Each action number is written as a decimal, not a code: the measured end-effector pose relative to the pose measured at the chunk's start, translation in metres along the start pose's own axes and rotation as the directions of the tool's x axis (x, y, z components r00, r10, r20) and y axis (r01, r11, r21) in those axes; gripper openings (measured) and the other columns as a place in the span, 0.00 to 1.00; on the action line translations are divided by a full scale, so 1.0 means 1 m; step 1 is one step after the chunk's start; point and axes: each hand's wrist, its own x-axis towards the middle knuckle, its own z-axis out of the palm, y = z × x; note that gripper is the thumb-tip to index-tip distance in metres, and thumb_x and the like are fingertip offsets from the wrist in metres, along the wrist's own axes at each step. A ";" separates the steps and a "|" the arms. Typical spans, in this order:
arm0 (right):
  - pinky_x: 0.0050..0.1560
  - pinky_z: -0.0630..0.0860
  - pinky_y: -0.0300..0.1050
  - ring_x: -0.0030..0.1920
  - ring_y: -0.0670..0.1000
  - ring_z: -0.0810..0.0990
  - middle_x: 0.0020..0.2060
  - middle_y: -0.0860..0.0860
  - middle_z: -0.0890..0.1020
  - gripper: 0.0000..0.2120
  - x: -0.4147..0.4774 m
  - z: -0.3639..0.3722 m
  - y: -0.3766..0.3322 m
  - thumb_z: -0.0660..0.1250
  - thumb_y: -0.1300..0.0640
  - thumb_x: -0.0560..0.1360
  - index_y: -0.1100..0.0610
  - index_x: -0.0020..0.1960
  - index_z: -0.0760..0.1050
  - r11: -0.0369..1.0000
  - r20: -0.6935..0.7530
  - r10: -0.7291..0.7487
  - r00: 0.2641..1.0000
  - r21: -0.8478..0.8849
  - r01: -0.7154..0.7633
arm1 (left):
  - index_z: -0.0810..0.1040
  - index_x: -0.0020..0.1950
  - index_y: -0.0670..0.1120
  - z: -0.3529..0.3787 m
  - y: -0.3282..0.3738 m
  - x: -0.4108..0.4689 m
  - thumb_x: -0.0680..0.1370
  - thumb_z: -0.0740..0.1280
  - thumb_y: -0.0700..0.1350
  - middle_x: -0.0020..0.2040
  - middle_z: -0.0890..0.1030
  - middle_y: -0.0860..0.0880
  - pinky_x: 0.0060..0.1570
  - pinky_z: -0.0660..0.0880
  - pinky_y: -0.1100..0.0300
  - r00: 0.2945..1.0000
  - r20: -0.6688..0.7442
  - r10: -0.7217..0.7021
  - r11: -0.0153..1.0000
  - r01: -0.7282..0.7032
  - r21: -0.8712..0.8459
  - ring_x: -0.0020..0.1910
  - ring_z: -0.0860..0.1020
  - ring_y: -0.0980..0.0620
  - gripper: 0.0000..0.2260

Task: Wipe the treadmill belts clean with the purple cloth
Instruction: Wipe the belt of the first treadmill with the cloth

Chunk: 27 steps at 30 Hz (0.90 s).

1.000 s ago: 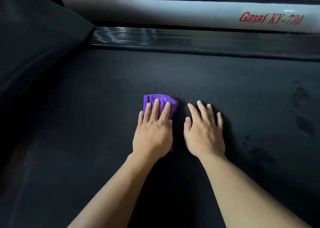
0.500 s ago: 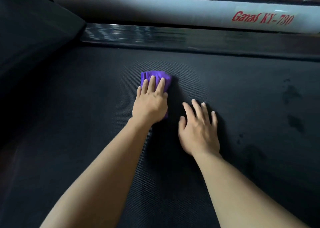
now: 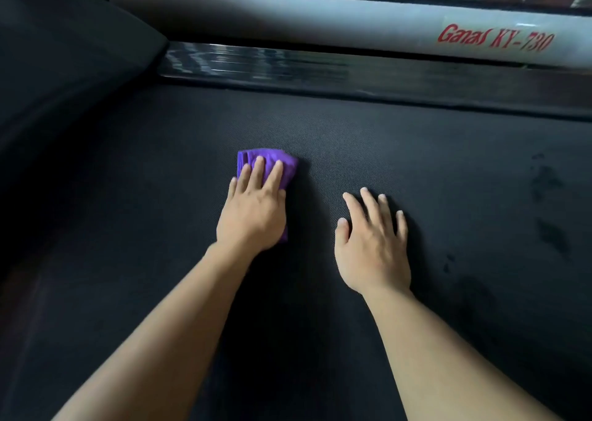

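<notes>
Pressing flat, left hand [image 3: 253,215] pins the folded purple cloth [image 3: 290,166] to the treadmill belt [image 3: 416,138], fingers straight. Right hand [image 3: 373,254] is spread on bare belt just beside. Dark smudges [image 3: 546,183] lie well to the right, nearer the right hand.

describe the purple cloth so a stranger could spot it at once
Start at the black treadmill belt below the white rail with red lettering. Near its middle, the left hand presses flat on a small folded cloth, showing past the fingertips. It is the only bright purple thing; the right hand beside it rests on bare belt.
</notes>
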 end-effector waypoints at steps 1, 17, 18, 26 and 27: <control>0.77 0.49 0.59 0.79 0.54 0.55 0.78 0.48 0.60 0.25 0.000 0.000 0.000 0.48 0.45 0.80 0.45 0.77 0.61 1.000 0.006 0.000 1.000 -0.001 0.000 | 0.52 0.79 0.53 0.002 0.001 0.019 0.82 0.50 0.51 0.79 0.51 0.46 0.75 0.49 0.47 1.000 -0.005 -0.015 1.000 0.015 0.002 0.78 0.50 0.43 0.24; 0.77 0.50 0.60 0.78 0.55 0.56 0.78 0.49 0.61 0.26 0.001 0.001 0.001 0.48 0.45 0.80 0.46 0.77 0.62 1.000 -0.003 -0.005 1.000 -0.002 0.005 | 0.54 0.78 0.56 -0.021 -0.055 -0.036 0.77 0.41 0.61 0.79 0.54 0.50 0.74 0.47 0.50 0.963 0.104 0.251 0.967 -0.253 0.010 0.78 0.52 0.47 0.30; 0.77 0.50 0.60 0.78 0.55 0.56 0.78 0.49 0.61 0.26 0.001 0.001 0.002 0.47 0.45 0.80 0.46 0.77 0.62 1.000 -0.004 -0.010 1.000 -0.001 0.010 | 0.55 0.78 0.55 -0.023 -0.070 -0.026 0.77 0.43 0.60 0.79 0.55 0.48 0.74 0.49 0.47 0.978 0.079 0.195 0.980 -0.197 0.013 0.78 0.53 0.45 0.30; 0.77 0.49 0.60 0.79 0.55 0.55 0.78 0.49 0.60 0.25 -0.001 -0.001 0.001 0.48 0.45 0.81 0.46 0.77 0.61 1.000 0.012 -0.014 1.000 -0.005 0.014 | 0.53 0.79 0.52 -0.016 -0.055 0.081 0.82 0.52 0.51 0.80 0.51 0.45 0.74 0.49 0.46 0.997 0.011 -0.071 0.995 0.070 0.072 0.78 0.51 0.42 0.24; 0.77 0.49 0.60 0.79 0.55 0.54 0.79 0.49 0.59 0.24 -0.001 -0.001 0.002 0.50 0.46 0.82 0.46 0.77 0.60 1.000 0.020 -0.011 1.000 -0.006 0.012 | 0.54 0.79 0.52 -0.012 -0.041 0.078 0.82 0.52 0.51 0.79 0.52 0.45 0.74 0.50 0.45 0.999 0.018 -0.027 0.996 0.025 0.085 0.78 0.52 0.42 0.24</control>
